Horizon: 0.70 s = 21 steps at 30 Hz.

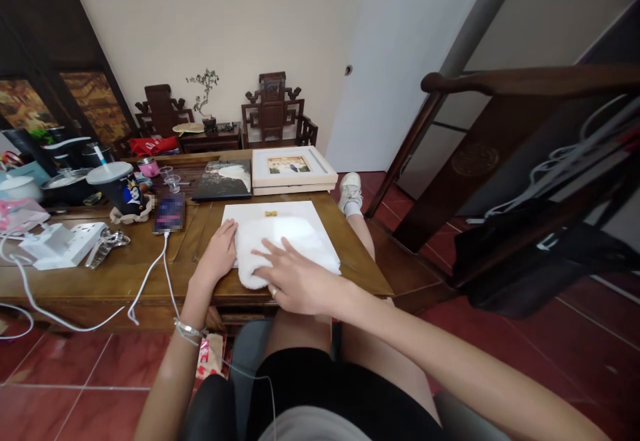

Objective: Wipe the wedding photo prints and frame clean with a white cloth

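A fluffy white cloth [295, 227] lies over the near part of a flat white board or album [240, 211] at the table's right end. A small gold emblem [271, 213] shows on the board just beyond the cloth. My right hand [297, 281] rests on the cloth with its fingers spread, a ring on one finger. My left hand [220, 251] lies along the board's left edge, its fingers stretched out flat beside the cloth. The cloth hides much of the board.
Behind the board are a white framed picture [320, 167] and a dark photo panel [206, 187]. Leftward on the wooden table [207, 292] are a phone [169, 214] with a cable, a lidded cup [127, 191] and a white power strip [75, 244]. A chair [425, 174] stands right.
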### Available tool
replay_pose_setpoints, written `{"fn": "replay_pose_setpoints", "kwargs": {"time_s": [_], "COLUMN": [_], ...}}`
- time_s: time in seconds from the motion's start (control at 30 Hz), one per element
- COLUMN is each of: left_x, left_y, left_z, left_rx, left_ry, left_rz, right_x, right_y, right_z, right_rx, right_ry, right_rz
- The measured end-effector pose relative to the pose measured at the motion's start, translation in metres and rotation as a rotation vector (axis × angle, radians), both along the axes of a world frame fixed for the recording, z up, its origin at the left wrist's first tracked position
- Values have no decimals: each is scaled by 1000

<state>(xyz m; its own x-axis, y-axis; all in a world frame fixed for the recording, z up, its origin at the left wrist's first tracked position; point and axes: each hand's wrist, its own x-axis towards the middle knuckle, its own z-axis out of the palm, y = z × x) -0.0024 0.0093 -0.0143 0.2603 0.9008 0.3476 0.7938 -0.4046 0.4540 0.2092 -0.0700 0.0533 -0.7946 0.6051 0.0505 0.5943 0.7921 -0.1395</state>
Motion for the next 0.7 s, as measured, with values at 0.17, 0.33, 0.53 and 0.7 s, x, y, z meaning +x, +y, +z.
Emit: {"fn": "replay_pose_setpoints", "kwargs": {"time_s": [0.17, 0.33, 0.53, 0.7], "left_x": [-2, -1, 4, 8], "left_y": [1, -1, -8, -7], "left_z": [-3, 1, 18, 18], "left_rx": [20, 24, 113, 85], "left_ry": [-55, -142, -402, -541], "left_rz": [-13, 26, 91, 144], "right_x": [-9, -29, -39, -17], "right_y": [40, 95, 69, 32], "right_z": [1, -6, -8, 1], "right_rx": [45, 120, 155, 86], "right_ry": [-17, -40, -9, -14], "right_rz": [-81, -151, 18, 209]}}
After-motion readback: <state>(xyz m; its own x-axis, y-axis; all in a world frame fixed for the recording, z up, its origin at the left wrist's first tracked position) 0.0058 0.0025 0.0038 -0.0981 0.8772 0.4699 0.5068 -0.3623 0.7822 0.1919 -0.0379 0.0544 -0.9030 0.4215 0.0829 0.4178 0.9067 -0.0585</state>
